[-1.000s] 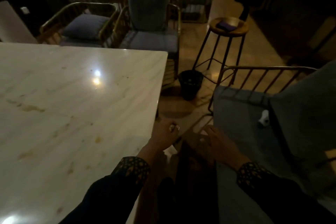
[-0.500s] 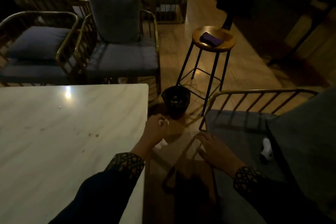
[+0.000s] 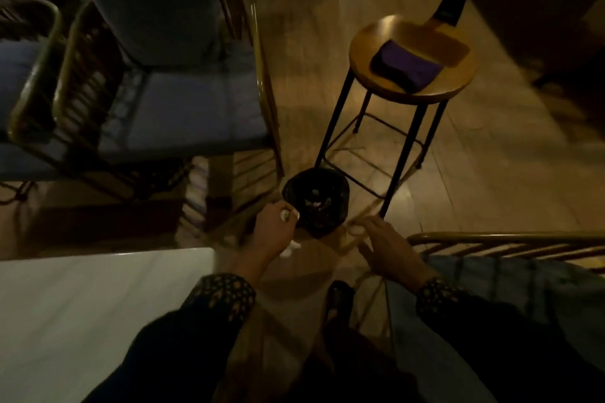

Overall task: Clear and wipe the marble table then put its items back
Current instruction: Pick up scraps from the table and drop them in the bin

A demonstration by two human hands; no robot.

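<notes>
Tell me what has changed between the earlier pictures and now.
The left hand, holding crumpled white tissue, moved away from the marble table up to the rim of the black bin. The right hand left the chair cushion. The grip on the tissue stayed.

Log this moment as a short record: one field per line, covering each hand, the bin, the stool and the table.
left hand: left hand grips a crumpled white tissue, beside the bin's rim
right hand: right hand holds nothing, fingers spread and relaxed, right of the bin
bin: small black bin on the floor, bag-lined, scraps inside
stool: round wooden stool behind the bin, a purple cloth on its seat
table: marble table at lower left, what shows of it bare
</notes>
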